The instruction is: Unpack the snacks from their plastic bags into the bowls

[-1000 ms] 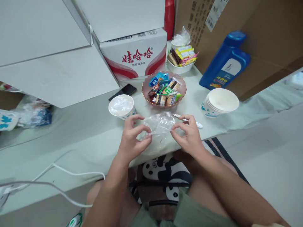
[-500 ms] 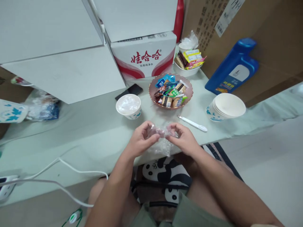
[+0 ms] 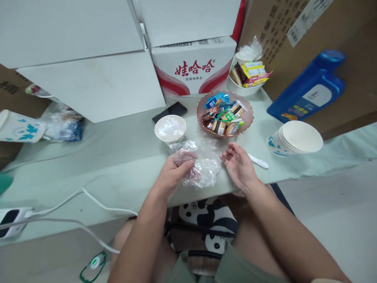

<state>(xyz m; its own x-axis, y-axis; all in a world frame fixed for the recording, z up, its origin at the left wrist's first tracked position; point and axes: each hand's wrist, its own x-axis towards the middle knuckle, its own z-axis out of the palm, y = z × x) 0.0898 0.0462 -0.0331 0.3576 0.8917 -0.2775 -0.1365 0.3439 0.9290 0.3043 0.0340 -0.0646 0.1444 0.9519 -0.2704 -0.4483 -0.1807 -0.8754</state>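
Note:
My left hand [image 3: 179, 167] is closed on a crumpled clear plastic bag [image 3: 207, 167], which spreads out to the right over the near edge of the table. Part of the film covers my left fingers. Just right of the bag, my right hand [image 3: 238, 165] has its palm turned inward and its fingers loosely bent and apart, with nothing seen in them. Behind the left hand stands a paper cup [image 3: 170, 129] with clear plastic in it. A white-handled tool [image 3: 259, 161] lies partly hidden behind my right hand.
A pink bowl [image 3: 249, 120] of wrapped snacks stands behind the bag. To the right are stacked paper cups [image 3: 300, 137] and a blue bottle [image 3: 309, 88]. A phone [image 3: 170, 112] lies before a white-and-red carton [image 3: 194, 65]. White cables [image 3: 100, 208] cross the left side.
My right hand has let go of the plastic bag and moved right. The bag has opened out from a bunched state, still in my left hand. The view has shifted slightly left.

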